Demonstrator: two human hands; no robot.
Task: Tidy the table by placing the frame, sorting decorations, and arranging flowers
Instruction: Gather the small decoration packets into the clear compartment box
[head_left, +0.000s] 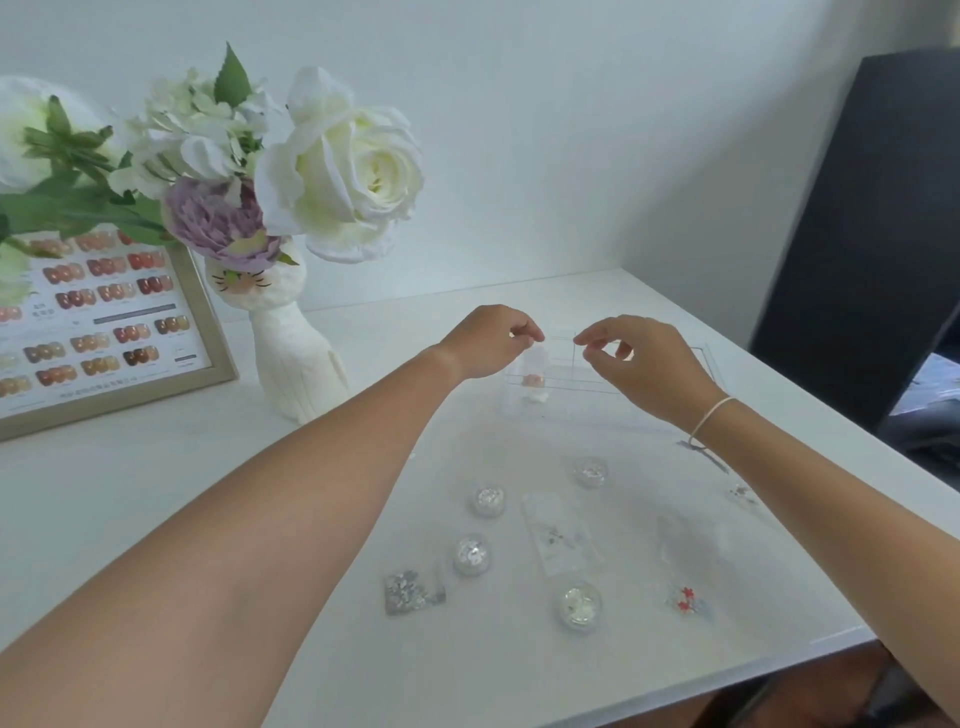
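My left hand (488, 340) pinches a small clear packet (537, 361) that hangs over the left end of a clear compartment box (597, 382). A peach piece (532, 381) and a white piece (538, 397) lie in that end of the box. My right hand (644, 364) hovers over the box's right half, its thumb and forefinger curled close together; whether they hold anything does not show. Nearer me lie several round glitter jars (471, 554) and little bags of decorations (413, 592). The framed nail-colour chart (119, 322) leans at the back left.
A white cat-faced vase (296, 358) with white and purple flowers (337, 166) stands beside the frame. A bag of red flowers (685, 600) lies near the table's front edge (675, 691). A dark panel (872, 208) stands at the right.
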